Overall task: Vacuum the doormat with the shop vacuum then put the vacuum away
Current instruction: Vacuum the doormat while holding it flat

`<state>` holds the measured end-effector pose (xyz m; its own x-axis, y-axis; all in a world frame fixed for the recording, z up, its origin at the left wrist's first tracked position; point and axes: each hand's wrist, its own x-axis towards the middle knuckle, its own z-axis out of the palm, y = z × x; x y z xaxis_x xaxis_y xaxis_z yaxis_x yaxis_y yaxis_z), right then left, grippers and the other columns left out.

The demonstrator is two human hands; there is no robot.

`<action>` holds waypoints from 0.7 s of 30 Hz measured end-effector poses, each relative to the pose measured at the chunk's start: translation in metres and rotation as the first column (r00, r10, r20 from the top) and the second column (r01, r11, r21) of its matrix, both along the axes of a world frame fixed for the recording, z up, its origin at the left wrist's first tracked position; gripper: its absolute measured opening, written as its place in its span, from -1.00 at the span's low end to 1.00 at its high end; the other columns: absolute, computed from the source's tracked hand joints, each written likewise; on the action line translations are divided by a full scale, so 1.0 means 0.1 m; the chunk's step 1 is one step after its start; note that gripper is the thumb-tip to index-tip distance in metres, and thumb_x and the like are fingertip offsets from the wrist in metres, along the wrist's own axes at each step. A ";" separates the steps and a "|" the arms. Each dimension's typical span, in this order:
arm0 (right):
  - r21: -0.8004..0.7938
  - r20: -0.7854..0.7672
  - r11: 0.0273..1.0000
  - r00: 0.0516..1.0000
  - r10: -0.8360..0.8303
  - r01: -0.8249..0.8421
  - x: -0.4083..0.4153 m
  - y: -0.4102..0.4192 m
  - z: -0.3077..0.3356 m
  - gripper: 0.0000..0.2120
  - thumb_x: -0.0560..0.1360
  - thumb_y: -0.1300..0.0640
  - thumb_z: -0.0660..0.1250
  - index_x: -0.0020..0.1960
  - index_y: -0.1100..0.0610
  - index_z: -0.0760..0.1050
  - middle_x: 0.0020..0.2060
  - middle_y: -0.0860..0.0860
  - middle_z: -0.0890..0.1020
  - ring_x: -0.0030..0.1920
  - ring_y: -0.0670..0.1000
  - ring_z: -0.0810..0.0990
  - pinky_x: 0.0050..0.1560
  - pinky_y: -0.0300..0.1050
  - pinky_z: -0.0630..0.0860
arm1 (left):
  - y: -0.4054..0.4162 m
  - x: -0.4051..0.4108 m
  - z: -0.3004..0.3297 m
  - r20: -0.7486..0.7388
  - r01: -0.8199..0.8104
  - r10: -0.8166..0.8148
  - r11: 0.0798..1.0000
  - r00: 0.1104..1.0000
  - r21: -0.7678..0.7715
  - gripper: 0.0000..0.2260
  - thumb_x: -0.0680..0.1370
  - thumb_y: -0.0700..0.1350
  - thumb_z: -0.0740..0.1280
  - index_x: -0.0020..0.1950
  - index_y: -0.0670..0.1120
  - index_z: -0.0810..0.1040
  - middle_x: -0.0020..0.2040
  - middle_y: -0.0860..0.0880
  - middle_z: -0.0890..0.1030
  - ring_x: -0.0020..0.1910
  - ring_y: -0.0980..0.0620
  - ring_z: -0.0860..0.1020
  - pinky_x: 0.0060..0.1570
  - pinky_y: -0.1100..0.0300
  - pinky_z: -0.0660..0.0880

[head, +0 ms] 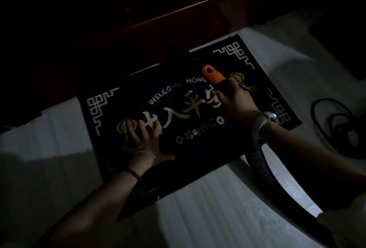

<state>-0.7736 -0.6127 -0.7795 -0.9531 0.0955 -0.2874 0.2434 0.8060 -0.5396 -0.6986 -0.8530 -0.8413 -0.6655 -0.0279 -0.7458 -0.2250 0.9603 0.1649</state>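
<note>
Two bare hands work over a dark rectangular doormat (pixel 178 128) with pale fret corners, yellow lanterns and the words WELCOME HOME, which lies askew on a pale smooth floor (pixel 217 198) at the centre of the head view, its far edge close to a dark reddish wooden door (pixel 138 19) at twelve o'clock. At about seven o'clock from the mat's centre, the left hand (pixel 146 144) lies flat on the mat with fingers spread wide, pressing beside a lantern; a red bead bracelet (pixel 133 174) circles its wrist. Toward two o'clock, the right hand (pixel 237 101) is curled round the black neck of a vacuum nozzle with an orange ribbed collar (pixel 213 75), whose tip points up toward the door and fades into shadow. A white wristband (pixel 263 121) sits on that wrist. Below the right forearm, a black ribbed vacuum hose (pixel 259 166) curves off the mat toward five o'clock. At three o'clock, a black cable (pixel 332 122) lies looped on the floor.
</note>
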 end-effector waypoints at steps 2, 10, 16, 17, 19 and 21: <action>-0.017 -0.020 1.000 1.000 -0.023 0.023 -0.03 0.11 -0.01 -0.51 0.52 -0.05 0.23 0.36 0.13 0.24 0.11 0.22 0.56 0.06 0.24 0.55 -0.06 -0.02 0.43 | 0.05 -0.03 0.03 0.002 -0.017 0.018 0.999 1.000 -0.036 0.08 0.28 0.25 0.45 0.46 0.15 -0.32 0.43 -0.15 -0.47 0.37 -0.38 -0.41 0.29 -0.48 -0.05; 0.010 -0.073 0.942 0.940 -0.334 0.336 -0.17 0.66 0.02 -0.55 0.53 -0.03 0.20 0.32 0.19 0.27 0.19 0.29 0.50 0.17 0.31 0.46 0.03 0.02 0.37 | 0.21 -0.08 0.07 0.017 -0.083 0.085 0.994 0.996 -0.072 0.10 0.29 0.13 0.50 0.47 0.09 -0.31 0.42 -0.21 -0.46 0.39 -0.38 -0.38 0.32 -0.41 -0.12; 0.042 -0.074 0.947 0.946 -0.314 0.318 0.04 0.68 0.08 -0.56 0.54 -0.01 0.20 0.31 0.21 0.26 0.13 0.29 0.53 0.10 0.33 0.50 -0.07 0.01 0.35 | 0.18 -0.05 0.06 0.001 -0.076 0.077 0.995 0.997 -0.059 0.11 0.29 0.14 0.50 0.46 0.10 -0.34 0.42 -0.20 -0.47 0.40 -0.37 -0.36 0.33 -0.40 -0.09; 0.040 -0.073 0.943 0.943 -0.326 0.329 0.14 0.68 0.10 -0.57 0.54 -0.01 0.20 0.30 0.20 0.26 0.12 0.28 0.54 0.09 0.32 0.51 -0.04 0.04 0.39 | 0.18 -0.05 0.05 -0.005 -0.075 0.075 0.995 0.997 -0.058 0.10 0.30 0.13 0.50 0.46 0.10 -0.34 0.42 -0.20 -0.47 0.40 -0.37 -0.36 0.33 -0.40 -0.08; 0.025 -0.057 0.932 0.931 -0.361 0.363 0.38 0.75 0.12 -0.59 0.54 -0.02 0.19 0.30 0.18 0.26 0.10 0.26 0.55 0.06 0.30 0.53 -0.01 0.11 0.44 | 0.19 -0.04 0.03 -0.013 -0.080 0.080 0.995 0.997 -0.052 0.08 0.31 0.10 0.50 0.46 0.11 -0.33 0.43 -0.18 -0.47 0.40 -0.36 -0.37 0.33 -0.40 -0.07; 0.009 -0.029 0.914 0.914 -0.406 0.406 0.66 0.83 0.13 -0.58 0.54 -0.02 0.19 0.31 0.15 0.24 0.08 0.25 0.55 -0.01 0.29 0.56 -0.03 0.14 0.51 | 0.19 -0.03 0.02 -0.017 -0.091 0.091 0.995 0.996 -0.048 0.08 0.32 0.09 0.50 0.46 0.11 -0.33 0.43 -0.16 -0.47 0.40 -0.34 -0.38 0.34 -0.41 -0.06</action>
<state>-0.7072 -0.5296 -0.7669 -0.8385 0.4796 -0.2587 0.5373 0.6484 -0.5394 -0.7018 -0.8345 -0.8394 -0.6696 -0.1252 -0.7321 -0.3097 0.9430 0.1220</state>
